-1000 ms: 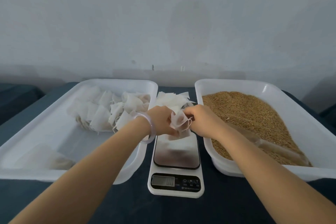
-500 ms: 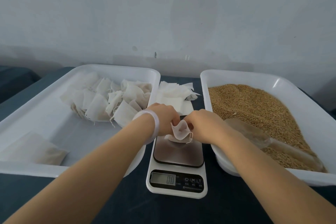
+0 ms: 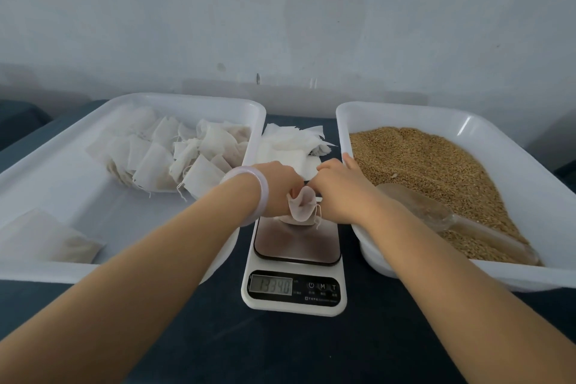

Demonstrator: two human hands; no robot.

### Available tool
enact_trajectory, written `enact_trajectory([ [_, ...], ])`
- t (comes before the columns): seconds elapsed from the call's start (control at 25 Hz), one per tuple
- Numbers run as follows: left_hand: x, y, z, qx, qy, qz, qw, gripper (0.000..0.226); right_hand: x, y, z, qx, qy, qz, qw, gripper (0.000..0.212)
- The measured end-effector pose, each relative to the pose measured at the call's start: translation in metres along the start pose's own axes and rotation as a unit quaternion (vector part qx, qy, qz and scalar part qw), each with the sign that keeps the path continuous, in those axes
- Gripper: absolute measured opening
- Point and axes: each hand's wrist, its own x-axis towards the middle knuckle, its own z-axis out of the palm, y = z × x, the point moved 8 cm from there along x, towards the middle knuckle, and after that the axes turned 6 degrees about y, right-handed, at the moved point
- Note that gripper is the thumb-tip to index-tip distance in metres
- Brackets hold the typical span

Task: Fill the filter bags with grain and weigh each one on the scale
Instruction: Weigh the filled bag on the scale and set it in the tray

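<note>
A white tray (image 3: 131,224) fills the left of the frame on the dark desk (image 3: 280,349). One filled bag (image 3: 46,240) lies alone in its lower left corner. A loose pile of filled bags (image 3: 174,159), strings trailing, sits toward its upper right.

The left forearm comes up from the lower left with a pale bracelet (image 3: 264,193) on the wrist. The left hand (image 3: 277,187) is curled, back to the camera, and pinches the left side of the filter bag (image 3: 300,207) at frame centre. The fingertips are hidden behind the hand.

The filter bag stands between both hands, its mouth gathered and open upward and a string hanging at its right. Its bottom rests on the far part of the scale (image 3: 294,246) platform. The scale stands between the two trays, and its display (image 3: 270,286) in the lower centre shows lit digits too blurred to read surely. Above the hands a stack of empty bags (image 3: 290,146) lies flat on the desk.

The right hand (image 3: 343,193) is also curled and pinches the right side of the bag's mouth, one digit reaching up beside the rim of the right tray (image 3: 511,165). That tray holds brown grain (image 3: 420,159), heaped toward its upper left. A clear scoop (image 3: 430,212) lies on the grain, handle toward the lower right. A pale wall (image 3: 280,25) spans the top.
</note>
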Motion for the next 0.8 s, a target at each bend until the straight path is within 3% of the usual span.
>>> enact_trajectory([
  [0.12,-0.005,-0.002,-0.005,-0.113,0.038,-0.004,0.993,0.025,-0.001,0.005,-0.010,0.086,0.039,-0.004,0.996,0.006],
  [0.28,-0.016,-0.007,-0.019,-0.236,0.081,-0.050,0.967,0.021,-0.006,0.014,-0.015,0.247,0.040,0.023,0.968,0.026],
  [0.8,-0.017,-0.009,-0.021,-0.274,0.094,-0.044,0.956,0.021,-0.010,0.014,-0.014,0.256,0.020,0.045,0.965,0.036],
])
